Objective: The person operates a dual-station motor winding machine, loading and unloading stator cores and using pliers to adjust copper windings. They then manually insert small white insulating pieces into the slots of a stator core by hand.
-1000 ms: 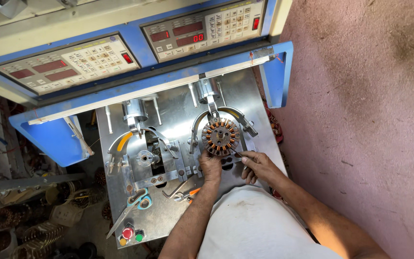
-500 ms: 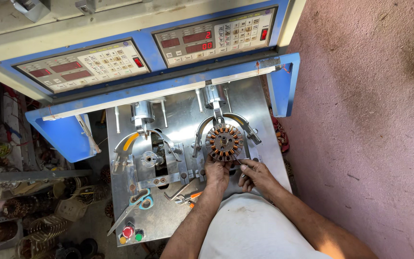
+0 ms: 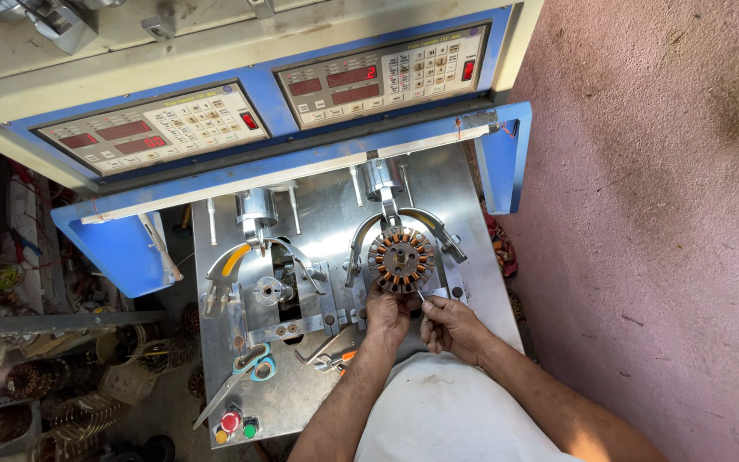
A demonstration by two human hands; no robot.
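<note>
A person bends over a two-station winding machine, both bare hands at the station on the right. The left hand (image 3: 389, 315) sits at six o'clock of a wound stator (image 3: 401, 260), fingers curled up against its lower rim; whether they press it or merely steady it cannot be told. The right hand (image 3: 453, 327), at about four o'clock of the stator, has thumb and forefinger drawn together as if pinching a fine wire, though the wire itself is too thin to make out. The stator sits on its spindle between two curved guide arms (image 3: 434, 224), its poles already carrying copper-coloured coils all the way round, so the winding on this piece looks finished or nearly so; it remains mounted on the machine. The left station (image 3: 268, 290), at nine o'clock of the stator, stands with a bare spindle. Scissors (image 3: 250, 374) and orange-handled pliers (image 3: 333, 355) lie on the steel deck (image 3: 318, 214); coloured push buttons (image 3: 233, 423) sit at its near corner.
</note>
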